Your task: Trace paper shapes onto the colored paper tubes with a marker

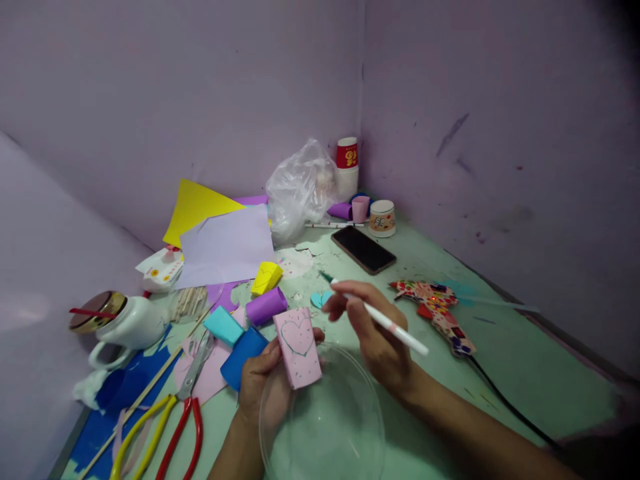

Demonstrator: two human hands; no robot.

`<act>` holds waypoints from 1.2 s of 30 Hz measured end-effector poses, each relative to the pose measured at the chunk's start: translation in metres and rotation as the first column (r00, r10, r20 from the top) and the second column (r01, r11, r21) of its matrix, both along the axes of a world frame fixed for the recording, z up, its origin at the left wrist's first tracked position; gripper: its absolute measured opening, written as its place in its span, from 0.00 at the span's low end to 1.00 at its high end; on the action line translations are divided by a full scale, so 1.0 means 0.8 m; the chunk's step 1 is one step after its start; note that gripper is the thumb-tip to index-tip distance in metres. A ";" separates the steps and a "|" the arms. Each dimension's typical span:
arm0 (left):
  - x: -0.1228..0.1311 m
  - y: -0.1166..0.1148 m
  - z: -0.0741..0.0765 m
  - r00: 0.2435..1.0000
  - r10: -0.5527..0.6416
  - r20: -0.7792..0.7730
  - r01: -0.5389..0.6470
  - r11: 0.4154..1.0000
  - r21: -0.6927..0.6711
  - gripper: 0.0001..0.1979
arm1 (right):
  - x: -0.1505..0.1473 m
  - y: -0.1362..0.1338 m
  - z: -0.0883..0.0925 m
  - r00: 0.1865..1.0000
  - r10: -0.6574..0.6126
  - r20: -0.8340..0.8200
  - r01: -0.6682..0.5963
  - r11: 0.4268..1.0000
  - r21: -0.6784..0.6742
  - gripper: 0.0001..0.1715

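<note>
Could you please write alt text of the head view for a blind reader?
The left hand holds a pink piece with a drawn heart; the right hand holds a white pen-like tool. Scissors, coloured paper and a phone lie on the table around them.

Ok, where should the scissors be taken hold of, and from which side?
Probably by the yellow handle and red handle, coming from the near side: the scissors lie with both handles splayed toward the wearer and the metal blades pointing away.
</note>
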State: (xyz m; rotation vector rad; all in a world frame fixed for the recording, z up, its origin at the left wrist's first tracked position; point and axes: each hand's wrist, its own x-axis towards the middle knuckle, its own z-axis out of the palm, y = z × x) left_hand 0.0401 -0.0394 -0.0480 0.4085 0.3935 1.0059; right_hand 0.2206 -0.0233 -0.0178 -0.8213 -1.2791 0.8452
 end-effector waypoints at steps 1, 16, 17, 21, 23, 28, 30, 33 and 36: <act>-0.002 -0.001 0.002 1.000 0.000 -0.014 0.000 1.000 0.006 0.17 | 0.003 0.004 -0.001 1.000 -0.021 -0.011 0.021 0.998 -0.065 0.10; -0.004 -0.003 0.009 0.995 -0.033 -0.093 0.033 0.999 -0.005 0.26 | 0.014 -0.049 -0.032 0.951 0.283 -0.123 -0.309 0.870 -0.384 0.29; 0.002 -0.003 0.006 0.990 -0.007 -0.139 0.005 1.000 -0.013 0.25 | 0.017 -0.053 -0.034 0.927 0.321 -0.197 -0.375 0.831 -0.412 0.32; 0.015 -0.005 0.012 0.951 0.116 -0.287 -0.111 0.993 0.036 0.21 | 0.033 -0.059 -0.037 0.885 0.291 -0.364 -0.439 0.782 -0.442 0.33; 0.014 -0.008 0.018 0.916 0.188 -0.354 -0.167 0.982 0.090 0.19 | 0.040 -0.058 -0.035 0.905 0.238 -0.353 -0.385 0.813 -0.438 0.33; 0.007 -0.025 0.008 0.657 0.346 -0.669 -0.338 0.929 0.149 0.24 | 0.042 -0.050 -0.032 0.937 0.182 -0.297 -0.302 0.848 -0.436 0.31; 0.010 -0.034 -0.002 0.570 0.360 -0.738 -0.384 0.911 0.148 0.25 | 0.036 -0.048 -0.037 0.936 0.185 -0.299 -0.306 0.847 -0.434 0.30; 0.012 -0.047 -0.003 0.521 0.390 -0.760 -0.426 0.890 0.164 0.23 | 0.030 -0.044 -0.047 0.947 0.180 -0.265 -0.280 0.867 -0.413 0.27; 0.007 -0.060 0.027 0.435 0.479 -0.762 -0.487 0.837 0.248 0.20 | 0.031 -0.042 -0.051 0.985 0.072 -0.158 -0.125 0.925 -0.358 0.25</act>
